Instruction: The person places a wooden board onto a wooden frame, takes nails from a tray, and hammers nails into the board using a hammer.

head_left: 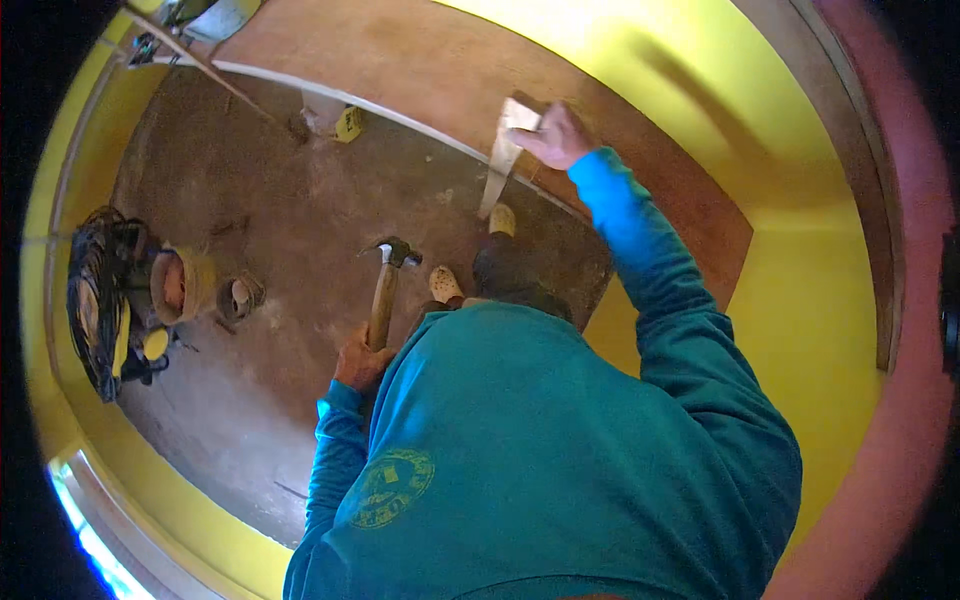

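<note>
My left hand (363, 358) is closed around the wooden handle of a claw hammer (383, 291), whose dark metal head points up at waist level over the floor. My right hand (562, 137) grips the upper end of a pale, narrow piece of wood (501, 160), which hangs down slanting in front of the edge of a brown wooden shelf or platform (660, 180). Below it my feet show in light perforated shoes (444, 283) on the brown floor.
At the left lie a black bag (100, 290), a sack or bucket (190, 285) and a coil (243, 298). A pale container with a yellow block (348, 124) sits under the platform edge. A long stick (205, 65) leans at the top left. Yellow walls (800, 300) surround me.
</note>
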Motion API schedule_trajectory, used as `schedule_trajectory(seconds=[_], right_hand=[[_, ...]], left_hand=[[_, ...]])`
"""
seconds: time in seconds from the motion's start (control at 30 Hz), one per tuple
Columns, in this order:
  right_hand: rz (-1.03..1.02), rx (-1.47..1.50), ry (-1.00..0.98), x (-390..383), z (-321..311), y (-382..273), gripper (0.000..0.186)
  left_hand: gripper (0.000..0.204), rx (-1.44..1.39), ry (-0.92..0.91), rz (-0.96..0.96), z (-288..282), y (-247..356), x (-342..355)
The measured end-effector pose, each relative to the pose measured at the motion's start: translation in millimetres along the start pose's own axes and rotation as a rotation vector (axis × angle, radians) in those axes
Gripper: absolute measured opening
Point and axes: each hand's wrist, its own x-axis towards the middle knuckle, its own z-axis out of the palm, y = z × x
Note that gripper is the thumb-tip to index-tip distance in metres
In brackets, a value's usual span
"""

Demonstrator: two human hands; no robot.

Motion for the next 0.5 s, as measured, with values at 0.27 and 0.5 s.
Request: schedule_trajectory(seconds=[0.27,0.5], right_hand=[[-0.023,0.086,0.044,-2,20,37,0.052],[0.127,0.037,-0.104,-12,-18,-15,0.053]], left_hand=[[0.045,-0.047,-0.1,0.023,-20,20,3],[0.042,-0.035,-0.138,-0.13,-13,19,-6]])
